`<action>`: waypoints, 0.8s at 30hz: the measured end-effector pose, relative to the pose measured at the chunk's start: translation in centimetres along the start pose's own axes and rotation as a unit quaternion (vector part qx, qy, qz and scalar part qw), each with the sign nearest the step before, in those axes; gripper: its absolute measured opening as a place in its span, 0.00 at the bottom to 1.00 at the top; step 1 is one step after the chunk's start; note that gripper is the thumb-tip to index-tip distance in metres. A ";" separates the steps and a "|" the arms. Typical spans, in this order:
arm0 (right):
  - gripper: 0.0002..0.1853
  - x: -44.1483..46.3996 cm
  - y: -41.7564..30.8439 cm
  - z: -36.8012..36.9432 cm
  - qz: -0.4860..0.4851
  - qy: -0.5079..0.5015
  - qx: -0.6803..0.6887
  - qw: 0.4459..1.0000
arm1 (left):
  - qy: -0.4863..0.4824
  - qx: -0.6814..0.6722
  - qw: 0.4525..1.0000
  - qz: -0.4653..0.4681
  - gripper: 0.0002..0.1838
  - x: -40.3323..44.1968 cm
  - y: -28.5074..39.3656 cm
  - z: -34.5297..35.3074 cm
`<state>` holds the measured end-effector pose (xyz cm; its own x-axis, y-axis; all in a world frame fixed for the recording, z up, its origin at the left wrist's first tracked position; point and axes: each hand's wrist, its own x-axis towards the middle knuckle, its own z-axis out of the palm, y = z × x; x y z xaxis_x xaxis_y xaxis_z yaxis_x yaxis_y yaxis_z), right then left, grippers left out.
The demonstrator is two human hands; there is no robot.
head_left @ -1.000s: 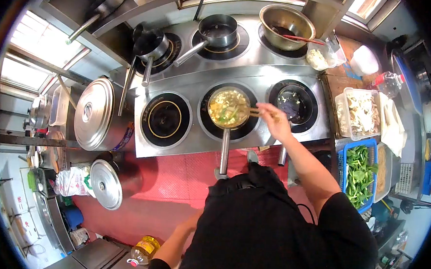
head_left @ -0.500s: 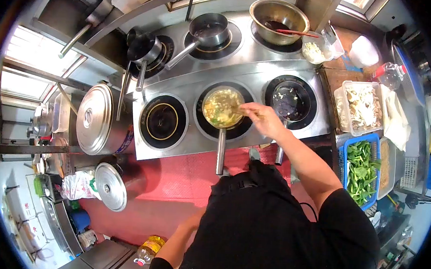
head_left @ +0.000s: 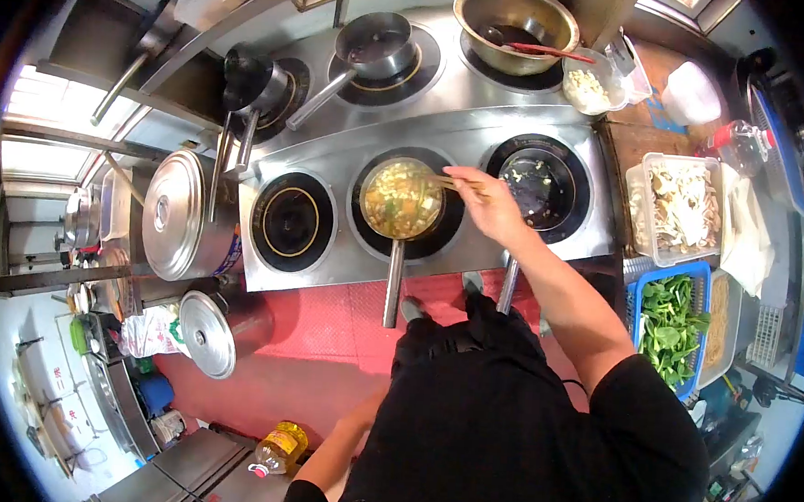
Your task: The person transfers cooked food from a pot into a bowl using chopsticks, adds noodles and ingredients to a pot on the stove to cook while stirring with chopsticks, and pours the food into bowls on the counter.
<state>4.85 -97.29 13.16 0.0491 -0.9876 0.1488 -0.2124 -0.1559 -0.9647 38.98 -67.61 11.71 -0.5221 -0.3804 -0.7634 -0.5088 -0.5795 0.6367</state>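
Note:
My right hand (head_left: 486, 203) grips a pair of chopsticks (head_left: 447, 180) that reach over a small saucepan (head_left: 395, 282) on the front middle burner. In the pan is a light brothy food (head_left: 397, 201) with pale, orange and green pieces. Just right of that hand stands a dark pan (head_left: 550, 193) with a few scraps of food in it, its handle pointing toward me. My left hand (head_left: 374, 411) hangs low beside my black clothing, which hides its fingers.
Behind stand a saucepan (head_left: 374, 54), a steel bowl (head_left: 514, 22) with a red-handled utensil and a tub (head_left: 585, 92) of chopped pieces. To the right are sliced mushrooms (head_left: 682, 207) and leafy greens (head_left: 671, 324). Large lidded pots (head_left: 178, 214) stand left; an oil bottle (head_left: 280, 446) is below.
The chopsticks have shifted from the pan's right side toward its upper right, lying flatter. My right hand has risen slightly. The whole view has swung a little.

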 end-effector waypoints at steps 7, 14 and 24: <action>0.12 -2.3 0.6 0.6 -0.008 -0.108 0.017 0.994 | -0.006 0.008 1.000 -0.009 0.44 0.4 0.4 0.0; 0.12 -3.2 -0.6 1.5 0.073 -0.127 0.100 0.984 | -0.013 0.022 1.000 -0.002 0.45 0.0 -1.0 -2.0; 0.13 1.1 0.7 2.6 0.061 0.068 0.007 0.996 | -0.015 0.079 0.997 0.010 0.46 0.1 -7.1 -6.2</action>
<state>7.29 -98.42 12.13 -0.1094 -0.9923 0.0581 -0.1943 -0.0360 -0.9803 46.79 -68.00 6.39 -0.5522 -0.3668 -0.7487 -0.5985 -0.4509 0.6622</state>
